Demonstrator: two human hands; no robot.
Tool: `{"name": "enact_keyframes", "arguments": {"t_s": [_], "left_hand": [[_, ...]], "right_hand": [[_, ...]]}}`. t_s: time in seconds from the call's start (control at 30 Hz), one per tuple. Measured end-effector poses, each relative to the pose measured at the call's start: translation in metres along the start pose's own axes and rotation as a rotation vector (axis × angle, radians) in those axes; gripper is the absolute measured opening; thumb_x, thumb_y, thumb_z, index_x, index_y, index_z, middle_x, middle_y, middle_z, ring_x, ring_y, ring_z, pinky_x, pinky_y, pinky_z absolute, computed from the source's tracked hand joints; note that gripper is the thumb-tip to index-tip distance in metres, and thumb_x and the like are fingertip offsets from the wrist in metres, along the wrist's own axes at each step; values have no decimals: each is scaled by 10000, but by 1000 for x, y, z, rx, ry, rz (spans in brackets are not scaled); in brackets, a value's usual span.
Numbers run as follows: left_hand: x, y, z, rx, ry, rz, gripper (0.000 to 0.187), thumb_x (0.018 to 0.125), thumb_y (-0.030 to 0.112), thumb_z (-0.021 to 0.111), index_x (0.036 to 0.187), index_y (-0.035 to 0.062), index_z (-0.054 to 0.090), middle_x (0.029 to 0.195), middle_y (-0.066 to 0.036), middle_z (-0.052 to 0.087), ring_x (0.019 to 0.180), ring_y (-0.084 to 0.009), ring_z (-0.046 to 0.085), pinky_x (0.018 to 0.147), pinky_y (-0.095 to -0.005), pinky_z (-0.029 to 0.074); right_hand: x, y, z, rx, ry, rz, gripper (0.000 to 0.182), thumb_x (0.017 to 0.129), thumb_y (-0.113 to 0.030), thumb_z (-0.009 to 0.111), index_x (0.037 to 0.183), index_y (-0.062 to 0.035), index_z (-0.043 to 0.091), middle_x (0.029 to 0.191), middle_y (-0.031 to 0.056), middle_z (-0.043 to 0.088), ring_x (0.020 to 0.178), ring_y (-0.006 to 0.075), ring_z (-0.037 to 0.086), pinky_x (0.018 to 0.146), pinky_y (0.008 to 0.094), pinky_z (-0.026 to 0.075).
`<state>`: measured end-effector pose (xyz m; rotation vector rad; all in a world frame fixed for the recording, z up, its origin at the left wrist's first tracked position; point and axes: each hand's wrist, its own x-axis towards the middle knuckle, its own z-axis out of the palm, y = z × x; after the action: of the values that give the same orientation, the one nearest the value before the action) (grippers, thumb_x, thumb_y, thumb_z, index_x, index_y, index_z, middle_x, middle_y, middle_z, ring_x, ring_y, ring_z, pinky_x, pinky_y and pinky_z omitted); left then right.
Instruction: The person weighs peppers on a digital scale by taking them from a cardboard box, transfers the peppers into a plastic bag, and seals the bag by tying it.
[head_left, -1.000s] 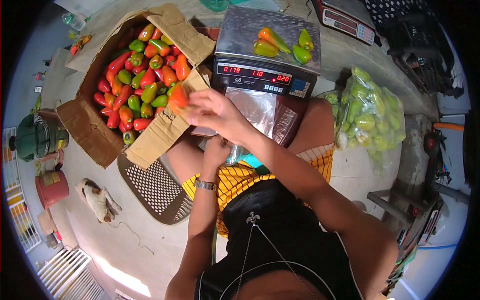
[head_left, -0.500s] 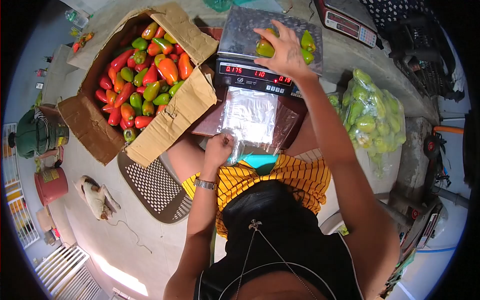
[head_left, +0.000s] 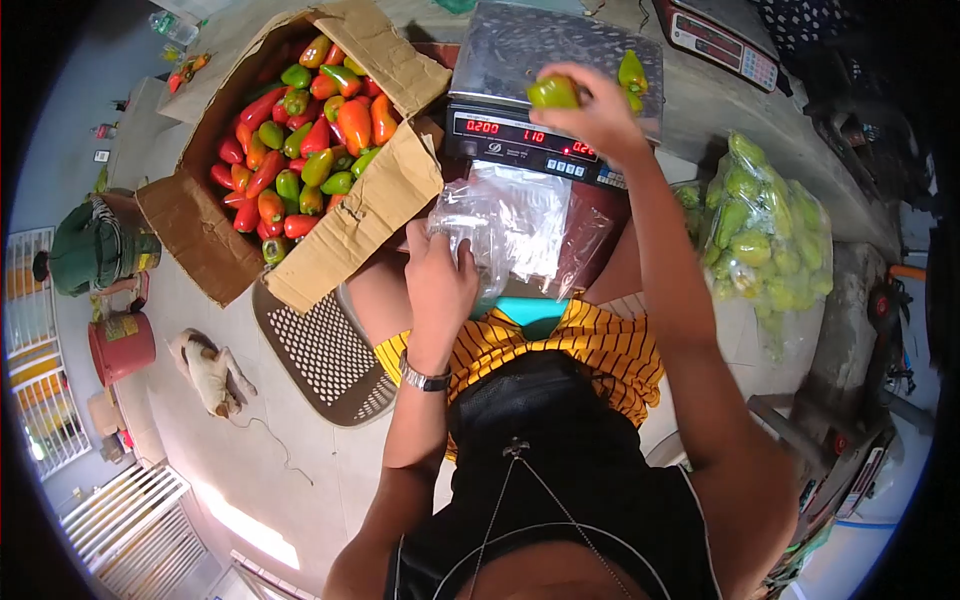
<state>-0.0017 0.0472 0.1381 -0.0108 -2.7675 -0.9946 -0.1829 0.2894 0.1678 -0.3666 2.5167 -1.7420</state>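
In my right hand (head_left: 603, 117) is a yellow-green pepper (head_left: 555, 92), held just over the front of the digital scale (head_left: 490, 60). Other green peppers (head_left: 631, 72) lie at the right side of the scale's metal plate, one of them partly covered by my hand. Red digits glow on its display (head_left: 525, 131). My left hand (head_left: 440, 285) grips the edge of a clear plastic bag (head_left: 478, 225), which stands partly puffed out above my lap. Flat clear bags (head_left: 535, 220) lie stacked beside it, below the scale.
Left of the scale, an open cardboard box (head_left: 370, 235) holds many red, orange and green peppers. A filled bag of green vegetables (head_left: 765, 230) sits at the right. Behind is a second scale (head_left: 710, 45). A cat (head_left: 212, 372) lies on the floor near a perforated plastic basket (head_left: 325, 350).
My right hand has lifted a pepper off the plate and drawn it toward me. My left hand has risen with the clear bag, which now looks more opened out.
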Motion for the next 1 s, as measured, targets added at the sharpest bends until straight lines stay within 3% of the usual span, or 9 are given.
{"name": "enact_keyframes", "arguments": {"t_s": [0.03,0.1,0.2,0.27,0.37,0.53,0.63,0.8,1.0], "left_hand": [[4,3,3,24,-8,-12,182,883,51,701,998,-64,619,1184,-273,549,919,-476,647,750,-525,555],[10,7,14,62,-27,3,243,851,44,737,1021,-69,604,1208,-289,530,927,-482,653,776,-515,569],[12,16,23,-100,-123,109,320,822,24,761,1080,-71,598,1201,-289,532,936,-482,655,796,-504,568],[6,22,24,-319,-278,-47,503,802,22,787,1256,-32,576,1240,-243,570,998,-416,654,828,-467,555],[2,36,14,-480,-453,-237,853,757,-38,806,1540,59,484,1367,-188,589,1132,-315,656,879,-394,555],[-13,23,27,-318,-162,-6,857,769,-54,747,1568,74,462,1507,-226,498,1215,-356,632,950,-386,553],[-13,16,35,-179,-84,130,848,762,-58,724,1561,73,473,1531,-254,464,1067,-372,685,827,-386,591],[-12,33,28,-230,-151,-83,859,741,-76,716,1555,59,475,1510,-275,478,1175,-404,649,870,-398,586],[-4,43,24,-193,-179,-145,821,738,-90,725,1521,26,506,1474,-273,524,848,-364,728,738,-392,597]], "right_hand": [[-29,-20,5,376,-114,218,541,728,-228,839,1231,-109,681,1263,115,647,1157,272,628,1044,401,492],[-87,-23,17,911,-402,226,596,750,-223,747,1310,-68,611,1293,111,635,1208,270,618,1086,424,477],[-141,-11,49,1306,-439,346,566,833,-190,664,1363,-4,602,1320,147,651,1216,239,644,1078,387,509],[-152,3,53,1442,-403,496,539,867,-178,635,1376,-6,597,1335,149,644,1238,237,636,1080,384,509],[-148,0,44,1234,-318,514,521,928,-152,615,1431,-19,577,1321,113,643,1180,199,635,1031,360,523],[-144,-18,47,482,-489,525,595,948,-343,762,1435,-47,591,1200,36,681,1032,154,659,905,310,542],[-148,-15,56,192,-428,329,663,914,-427,793,1395,-16,593,1170,125,717,1011,242,698,925,341,546],[-166,-11,62,-141,-189,195,787,882,-411,796,1433,85,533,1252,285,683,1162,370,687,1007,415,530],[-165,-37,49,-463,-221,313,808,905,-329,742,1492,129,425,1008,323,723,923,433,743,850,453,595]]}}
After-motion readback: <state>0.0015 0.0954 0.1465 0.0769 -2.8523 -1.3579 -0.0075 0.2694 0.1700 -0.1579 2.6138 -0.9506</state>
